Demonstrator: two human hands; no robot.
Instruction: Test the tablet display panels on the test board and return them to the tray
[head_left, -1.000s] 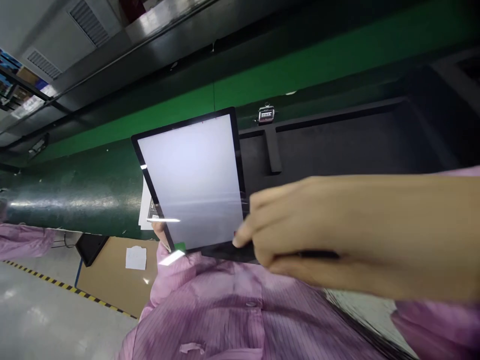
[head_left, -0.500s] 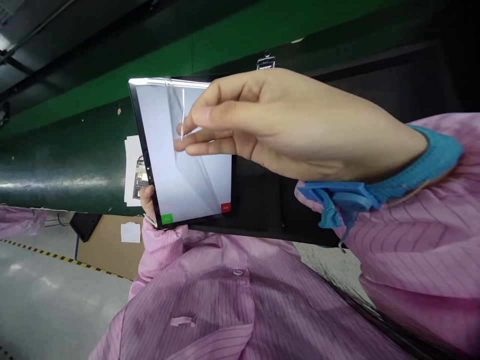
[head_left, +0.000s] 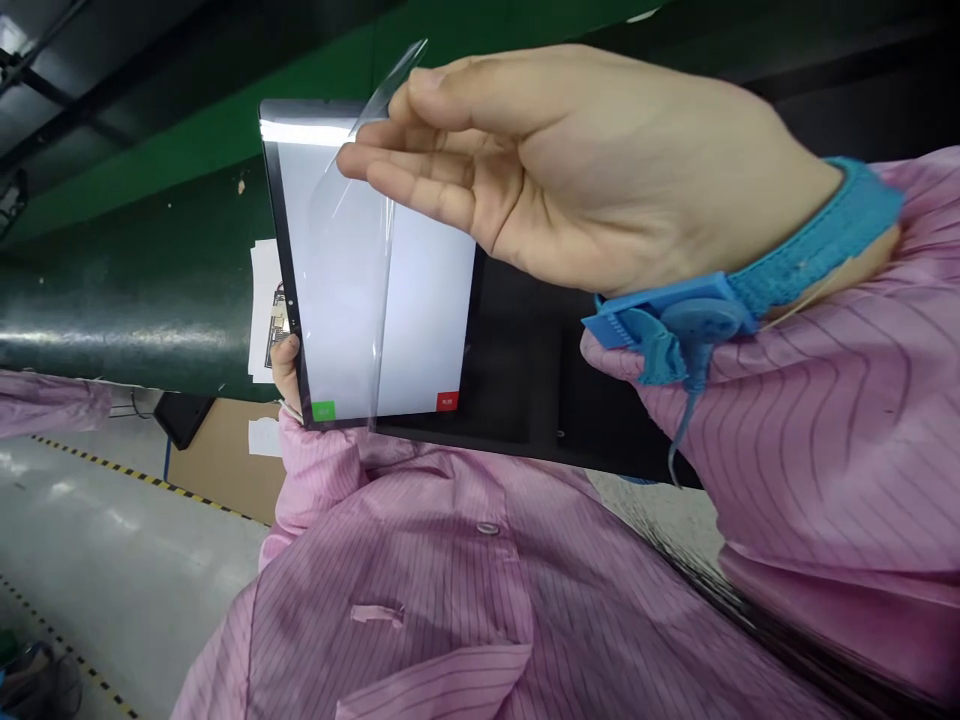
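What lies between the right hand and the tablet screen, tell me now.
A clear film, pinched by the right hand, hangs down across the lit tablet that the left hand grips; the head view shows it.

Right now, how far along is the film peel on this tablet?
Done: the clear film is off the right half of the tablet. In hand: right hand pinches the film's top; left hand grips the tablet. Remaining: film covers the screen's left part.
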